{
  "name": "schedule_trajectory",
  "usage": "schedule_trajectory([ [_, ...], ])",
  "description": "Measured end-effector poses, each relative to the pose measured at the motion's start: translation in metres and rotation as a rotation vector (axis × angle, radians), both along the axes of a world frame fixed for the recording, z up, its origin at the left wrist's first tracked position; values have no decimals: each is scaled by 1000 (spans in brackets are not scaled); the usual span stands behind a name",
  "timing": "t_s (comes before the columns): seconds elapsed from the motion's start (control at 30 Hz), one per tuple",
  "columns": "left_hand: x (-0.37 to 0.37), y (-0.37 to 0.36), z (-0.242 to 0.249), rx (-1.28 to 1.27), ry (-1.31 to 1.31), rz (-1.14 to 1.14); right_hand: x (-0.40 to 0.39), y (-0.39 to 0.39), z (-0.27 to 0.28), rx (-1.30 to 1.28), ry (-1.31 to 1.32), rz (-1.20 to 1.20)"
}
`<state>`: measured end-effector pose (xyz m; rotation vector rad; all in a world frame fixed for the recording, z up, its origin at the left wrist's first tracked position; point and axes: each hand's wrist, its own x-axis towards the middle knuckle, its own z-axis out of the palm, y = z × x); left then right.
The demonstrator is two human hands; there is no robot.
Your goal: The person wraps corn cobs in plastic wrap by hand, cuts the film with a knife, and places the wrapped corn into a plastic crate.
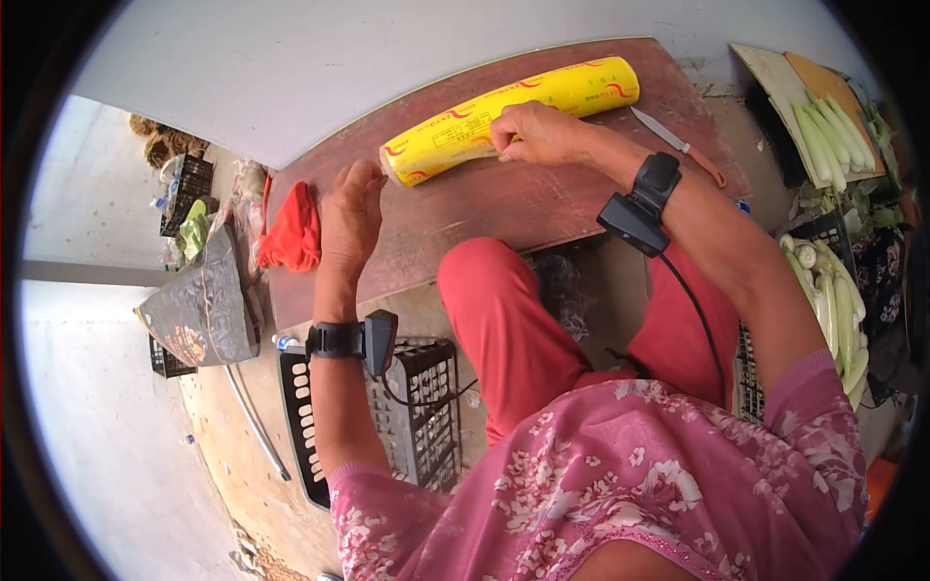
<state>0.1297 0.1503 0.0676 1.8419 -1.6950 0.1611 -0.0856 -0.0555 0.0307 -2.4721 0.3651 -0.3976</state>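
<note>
In the head view, a long yellow roll of cling film with red printing (511, 118) lies slantwise across the far half of a dark reddish-brown wooden board (504, 208) that serves as a low table. The right hand (541, 134) rests on top of the roll near its middle, fingers curled and pressed together at the roll's near edge, pinching at the film there; whether a loose end is caught between the fingertips cannot be told. The left hand (350, 215) lies flat on the board just beside the roll's left end, fingers extended and close together, palm down, not touching the roll. Both wrists carry black strapped devices.

A crumpled red cloth (291, 230) sits at the board's left edge, left of the left hand. A small knife with an orange handle (676, 144) lies on the board right of the roll, just beyond the right wrist. Pale green peeled corn cobs (829, 131) are stacked on a tray beyond the board's right side, and more fill a black plastic crate (835, 305) near the person's right arm. Another black plastic crate (418, 412) stands on the floor below the board's near edge, by the left forearm.
</note>
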Motion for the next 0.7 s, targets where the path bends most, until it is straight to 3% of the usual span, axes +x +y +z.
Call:
schedule_trajectory([
  [0.2, -19, 28, -14, 199, 106, -44, -2, -4, -19, 123, 135, 60],
  [0.4, -24, 29, -22, 195, 74, -5, -1, -3, -25, -57, 41, 26],
  [0.5, -18, 23, -39, 244, 96, 70, 1, -2, -13, 90, 310, -13],
  [0.7, -16, 21, -69, 477, -91, 37, -1, 4, -13, 158, 408, 43],
])
